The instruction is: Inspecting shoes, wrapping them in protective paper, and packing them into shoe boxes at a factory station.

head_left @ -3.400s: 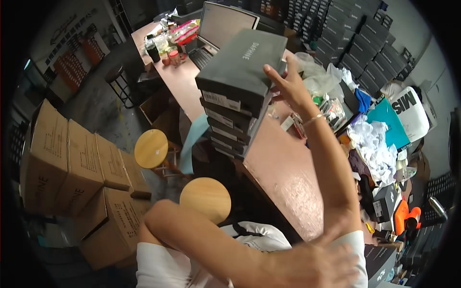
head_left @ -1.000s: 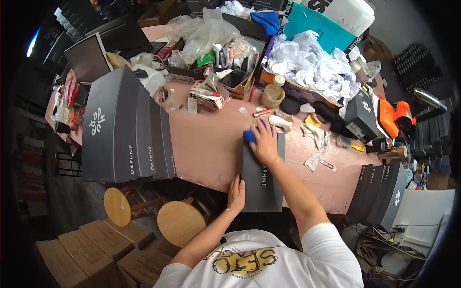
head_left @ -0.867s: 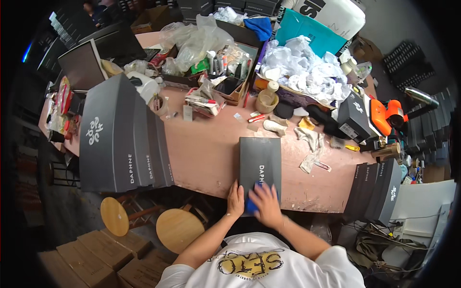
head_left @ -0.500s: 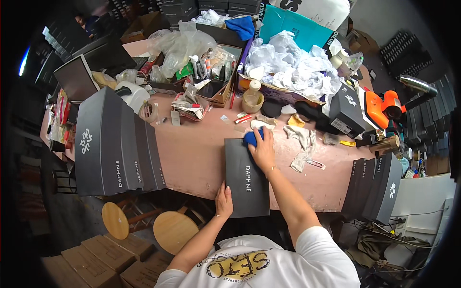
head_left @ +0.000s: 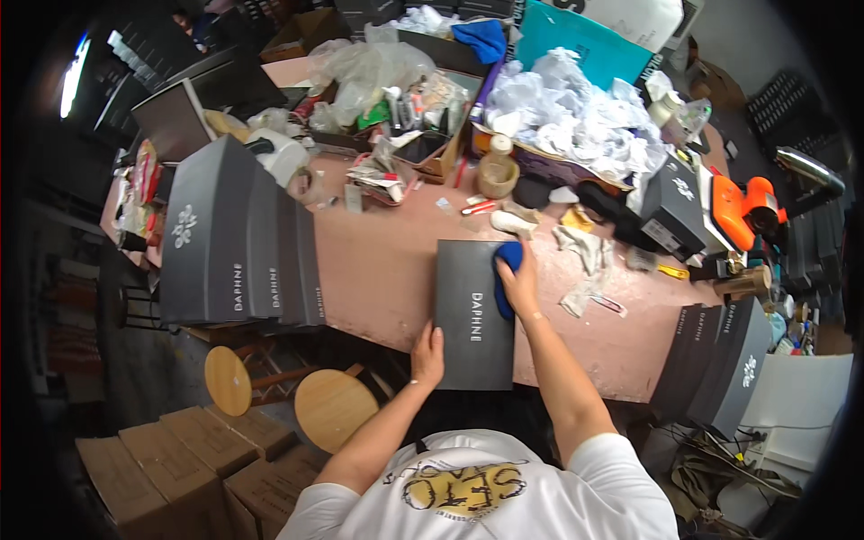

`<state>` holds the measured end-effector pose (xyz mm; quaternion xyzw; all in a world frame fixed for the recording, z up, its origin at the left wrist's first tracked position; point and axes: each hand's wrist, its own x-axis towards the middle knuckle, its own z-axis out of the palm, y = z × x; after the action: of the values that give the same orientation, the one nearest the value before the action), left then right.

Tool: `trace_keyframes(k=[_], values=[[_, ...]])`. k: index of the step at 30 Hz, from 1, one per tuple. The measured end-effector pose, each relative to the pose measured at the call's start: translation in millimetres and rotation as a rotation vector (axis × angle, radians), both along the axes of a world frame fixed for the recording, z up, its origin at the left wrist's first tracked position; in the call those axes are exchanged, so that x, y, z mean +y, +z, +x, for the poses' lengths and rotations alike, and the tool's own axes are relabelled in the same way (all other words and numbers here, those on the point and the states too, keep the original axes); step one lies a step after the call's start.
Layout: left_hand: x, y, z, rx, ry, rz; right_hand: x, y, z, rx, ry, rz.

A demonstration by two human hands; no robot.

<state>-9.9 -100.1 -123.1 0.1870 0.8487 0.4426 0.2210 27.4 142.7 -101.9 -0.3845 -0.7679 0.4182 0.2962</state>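
Observation:
A dark grey shoebox (head_left: 459, 360) with pale lettering lies on the pink tabletop in front of me. At its lower left edge, my left hand (head_left: 427, 355) holds the box, its fingers straight and close together along the side; any part underneath is hidden. My right hand (head_left: 522, 281) is closed on a blue cloth (head_left: 506, 256), pressing it to the box's upper right edge. Just beyond the box lies a rolled off-white cloth (head_left: 511, 223). A crumpled pale glove or rag (head_left: 589, 252) and a utility knife (head_left: 608, 305) are to the right.
Dark shoeboxes stand at the left (head_left: 211, 243) and right (head_left: 715, 360) table ends. A jar (head_left: 497, 171), a brush (head_left: 643, 261) and an orange tool (head_left: 738, 211) are farther back. Behind them, a carton (head_left: 549, 166) holds crumpled white paper. Stools (head_left: 336, 411) stand below left.
My right hand has slid the blue cloth from the box's top right corner down along its right edge. The box has shifted slightly away from me with my left hand still on it.

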Motion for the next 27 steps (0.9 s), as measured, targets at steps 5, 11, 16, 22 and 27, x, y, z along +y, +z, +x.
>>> trace_keyframes(k=[5, 11, 16, 22, 27], values=[[-47.9, -29.9, 24.6, -0.362, 0.216, 0.007, -126.1, 6.6, 137.6, -0.003, 0.139, -0.518], [-64.1, 40.8, 15.9, -0.587, 0.172, 0.236, -143.7, 26.4, 142.0, 0.038, 0.117, -0.896], [-65.8, 117.4, -28.5, -0.061, 0.048, 0.103, -134.2, 73.3, 118.9, 0.043, 0.240, -0.475], [-55.5, 130.9, -14.5, 0.364, -0.264, 0.053, -162.6, 136.8, 36.8, -0.101, 0.730, 0.474], [-74.0, 97.8, 32.9, 0.350, -0.336, -0.136, -60.7, 77.0, 40.7, -0.281, 0.424, 0.526]])
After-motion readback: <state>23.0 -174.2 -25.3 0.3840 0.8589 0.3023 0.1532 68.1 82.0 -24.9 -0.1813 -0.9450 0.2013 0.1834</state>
